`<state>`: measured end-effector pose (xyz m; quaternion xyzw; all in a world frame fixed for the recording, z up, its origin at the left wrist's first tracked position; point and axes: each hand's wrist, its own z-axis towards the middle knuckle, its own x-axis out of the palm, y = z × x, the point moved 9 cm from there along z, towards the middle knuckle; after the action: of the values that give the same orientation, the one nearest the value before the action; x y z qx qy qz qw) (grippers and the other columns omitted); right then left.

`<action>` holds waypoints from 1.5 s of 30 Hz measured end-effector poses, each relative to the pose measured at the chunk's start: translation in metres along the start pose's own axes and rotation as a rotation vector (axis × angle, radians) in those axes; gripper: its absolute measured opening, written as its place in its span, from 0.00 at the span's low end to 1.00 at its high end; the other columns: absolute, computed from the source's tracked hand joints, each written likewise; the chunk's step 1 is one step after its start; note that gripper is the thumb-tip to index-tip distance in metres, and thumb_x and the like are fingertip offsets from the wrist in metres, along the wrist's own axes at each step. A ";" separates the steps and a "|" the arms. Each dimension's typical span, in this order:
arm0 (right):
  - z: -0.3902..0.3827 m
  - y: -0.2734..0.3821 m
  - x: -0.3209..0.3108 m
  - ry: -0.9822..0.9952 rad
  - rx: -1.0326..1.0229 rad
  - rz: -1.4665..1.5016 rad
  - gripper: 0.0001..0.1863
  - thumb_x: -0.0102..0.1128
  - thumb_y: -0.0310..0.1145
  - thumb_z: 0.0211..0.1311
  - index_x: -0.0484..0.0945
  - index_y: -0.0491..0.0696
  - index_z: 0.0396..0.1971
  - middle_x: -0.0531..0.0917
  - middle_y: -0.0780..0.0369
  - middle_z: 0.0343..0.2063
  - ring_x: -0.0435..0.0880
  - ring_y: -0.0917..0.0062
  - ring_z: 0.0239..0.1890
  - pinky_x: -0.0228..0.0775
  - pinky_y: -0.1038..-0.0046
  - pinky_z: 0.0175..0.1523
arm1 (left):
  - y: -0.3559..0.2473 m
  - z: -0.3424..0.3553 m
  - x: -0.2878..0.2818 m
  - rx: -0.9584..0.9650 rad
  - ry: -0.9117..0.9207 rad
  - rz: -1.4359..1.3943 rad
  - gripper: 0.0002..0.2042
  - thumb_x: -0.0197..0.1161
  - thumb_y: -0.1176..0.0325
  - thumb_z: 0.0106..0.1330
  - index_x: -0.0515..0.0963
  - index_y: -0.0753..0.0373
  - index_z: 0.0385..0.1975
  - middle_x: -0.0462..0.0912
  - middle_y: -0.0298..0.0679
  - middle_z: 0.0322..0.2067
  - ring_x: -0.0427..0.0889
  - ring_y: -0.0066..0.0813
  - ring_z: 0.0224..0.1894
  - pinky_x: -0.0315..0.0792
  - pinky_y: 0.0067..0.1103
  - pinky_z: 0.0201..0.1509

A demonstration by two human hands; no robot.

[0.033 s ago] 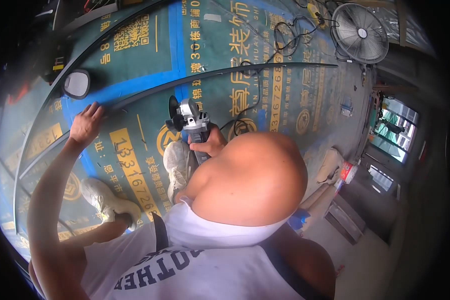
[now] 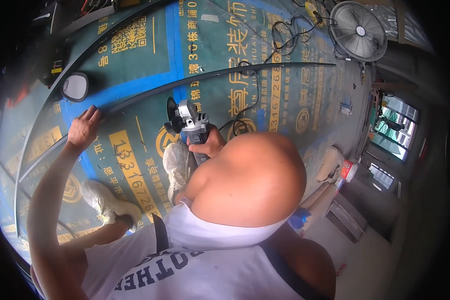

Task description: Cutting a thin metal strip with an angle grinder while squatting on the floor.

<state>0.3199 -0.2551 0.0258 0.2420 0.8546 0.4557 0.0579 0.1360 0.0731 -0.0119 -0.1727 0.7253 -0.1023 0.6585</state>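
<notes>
My left hand has its fingers curled over a long, bowed dark strip lying across the green printed floor covering. My right hand grips a grey-and-black angle grinder by its body; a dark disc faces left, just below the strip. Part of that hand is hidden behind my bare bent knee. My white shoes are on the covering. A second curved strip runs along the left, beside a rounded grey pad with a dark rim.
A round metal fan stands at upper right, near tangled black cords. A red-and-white bucket, beige sacking and boards lie at the right. Farther back are windows. Dark clutter fills the upper left.
</notes>
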 end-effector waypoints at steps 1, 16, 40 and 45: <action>-0.005 0.005 -0.005 -0.031 -0.004 -0.003 0.16 0.77 0.27 0.49 0.84 0.44 0.39 0.87 0.64 0.34 0.85 0.78 0.38 0.77 0.72 0.48 | 0.004 0.003 0.001 0.000 0.017 -0.038 0.07 0.63 0.69 0.71 0.74 0.63 0.42 0.76 0.45 0.40 0.83 0.51 0.40 0.80 0.39 0.37; -0.018 0.018 -0.031 -0.129 -0.032 -0.089 0.13 0.76 0.25 0.50 0.84 0.44 0.37 0.87 0.64 0.32 0.85 0.80 0.35 0.78 0.72 0.44 | -0.091 0.115 0.000 -0.038 -0.004 -0.186 0.12 0.57 0.58 0.78 0.71 0.58 0.49 0.75 0.47 0.43 0.84 0.53 0.38 0.80 0.43 0.39; 0.020 0.024 -0.006 -0.527 -0.048 -0.960 0.31 0.77 0.37 0.45 0.75 0.42 0.50 0.86 0.43 0.36 0.84 0.40 0.42 0.77 0.46 0.47 | -0.064 0.103 0.012 -0.129 0.101 -0.233 0.13 0.56 0.56 0.79 0.74 0.58 0.50 0.85 0.52 0.31 0.85 0.58 0.34 0.77 0.45 0.35; 0.024 0.020 -0.008 -0.516 0.004 -0.970 0.34 0.77 0.38 0.45 0.75 0.41 0.53 0.87 0.42 0.37 0.84 0.39 0.42 0.77 0.46 0.48 | -0.067 0.102 0.010 -0.112 0.158 -0.183 0.14 0.53 0.55 0.81 0.75 0.58 0.53 0.89 0.47 0.40 0.87 0.54 0.35 0.81 0.41 0.35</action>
<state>0.3418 -0.2317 0.0271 -0.0758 0.8270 0.3010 0.4688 0.2441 0.0156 -0.0069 -0.2661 0.7609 -0.1345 0.5764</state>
